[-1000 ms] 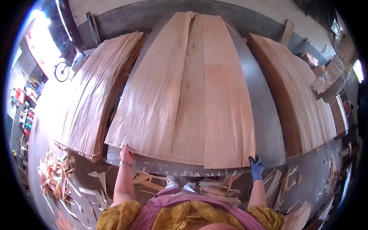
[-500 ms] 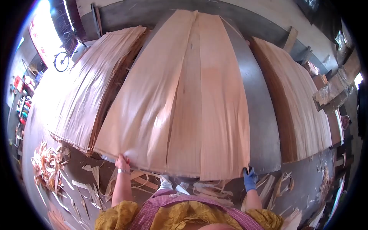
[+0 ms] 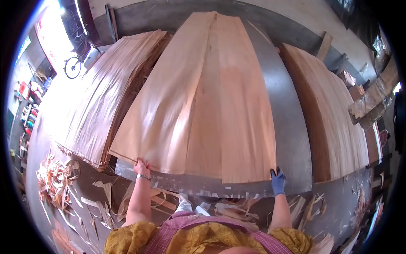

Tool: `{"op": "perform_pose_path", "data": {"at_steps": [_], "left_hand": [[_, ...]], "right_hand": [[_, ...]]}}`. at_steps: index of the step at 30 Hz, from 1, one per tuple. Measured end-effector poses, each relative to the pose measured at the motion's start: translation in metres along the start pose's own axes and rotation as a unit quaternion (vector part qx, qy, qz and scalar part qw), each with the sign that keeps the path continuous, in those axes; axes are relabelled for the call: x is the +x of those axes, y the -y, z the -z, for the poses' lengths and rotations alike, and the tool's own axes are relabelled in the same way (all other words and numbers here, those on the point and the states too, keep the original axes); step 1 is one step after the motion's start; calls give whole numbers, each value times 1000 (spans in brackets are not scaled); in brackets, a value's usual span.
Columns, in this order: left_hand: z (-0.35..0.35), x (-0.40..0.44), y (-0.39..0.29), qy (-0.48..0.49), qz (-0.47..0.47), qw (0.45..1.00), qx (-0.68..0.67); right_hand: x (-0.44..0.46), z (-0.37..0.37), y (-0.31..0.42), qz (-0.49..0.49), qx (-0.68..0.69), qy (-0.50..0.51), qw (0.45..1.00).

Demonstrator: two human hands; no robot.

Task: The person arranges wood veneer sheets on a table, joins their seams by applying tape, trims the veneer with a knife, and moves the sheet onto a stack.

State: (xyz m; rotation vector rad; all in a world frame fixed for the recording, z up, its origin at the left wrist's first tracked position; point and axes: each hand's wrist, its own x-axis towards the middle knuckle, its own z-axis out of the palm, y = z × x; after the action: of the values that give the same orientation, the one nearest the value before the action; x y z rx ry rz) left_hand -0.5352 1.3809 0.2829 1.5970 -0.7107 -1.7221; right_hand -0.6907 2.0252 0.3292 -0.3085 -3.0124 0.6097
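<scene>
Long thin wood veneer sheets lie over a grey metal-like table, narrowing with distance. My left hand, bare with a band at the wrist, pinches the near edge of the veneer at its left part. At the near right corner, my right hand in a blue glove grips the veneer edge between thumb and fingers. The sheets overlap along a lengthwise seam, and the left part is rippled and shiny. A strip of the table's front edge shows below the veneer.
A tall veneer stack stands on the left and another stack on the right. Veneer scraps litter the floor. A bicycle stands at the far left. A plastic-wrapped beam juts in at the right.
Both hands first pulled the veneer toward me past the table's front edge, then moved it back away, so the table edge shows again. The camera view has shifted slightly.
</scene>
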Motion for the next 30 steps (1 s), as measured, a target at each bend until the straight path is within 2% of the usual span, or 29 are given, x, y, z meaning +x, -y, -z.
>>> {"op": "perform_pose_path", "data": {"at_steps": [3, 4, 11, 14, 17, 20, 23, 24, 26, 27, 28, 29, 30], "left_hand": [[-3, 3, 1, -27, 4, 999, 20], [-2, 2, 3, -38, 4, 999, 35], [-1, 12, 9, -57, -26, 992, 112], [0, -15, -4, -55, -39, 991, 118], [10, -6, 1, -31, -71, 983, 165], [25, 18, 15, 15, -94, 978, 188], [42, 91, 43, 30, -169, 958, 231], [36, 61, 31, 44, -138, 969, 202], [30, 26, 18, 35, -149, 968, 199], [27, 7, 6, 21, -148, 953, 264], [32, 30, 15, 39, -147, 958, 243], [34, 39, 14, 13, -156, 933, 325], [37, 38, 12, 33, -141, 937, 319]], "right_hand": [[-18, 4, -19, -53, 5, 10, 999], [-18, -1, -24, -4, 34, -40, 999], [-10, 4, -38, -48, 23, -12, 999], [-6, 8, -32, -36, 23, -21, 999], [-8, 10, -31, -70, 35, -5, 997], [-15, 6, -35, -75, 23, 6, 997], [-14, -1, -38, -72, -7, 6, 997], [-14, -3, -41, -71, -24, 8, 997], [-16, -5, -44, -43, -15, -6, 999], [-18, -5, -43, -39, -26, -14, 999], [-15, -13, -51, -35, -16, -18, 999], [-14, -14, -51, -31, -16, -18, 999], [-14, -13, -48, -27, -15, -19, 999]]}}
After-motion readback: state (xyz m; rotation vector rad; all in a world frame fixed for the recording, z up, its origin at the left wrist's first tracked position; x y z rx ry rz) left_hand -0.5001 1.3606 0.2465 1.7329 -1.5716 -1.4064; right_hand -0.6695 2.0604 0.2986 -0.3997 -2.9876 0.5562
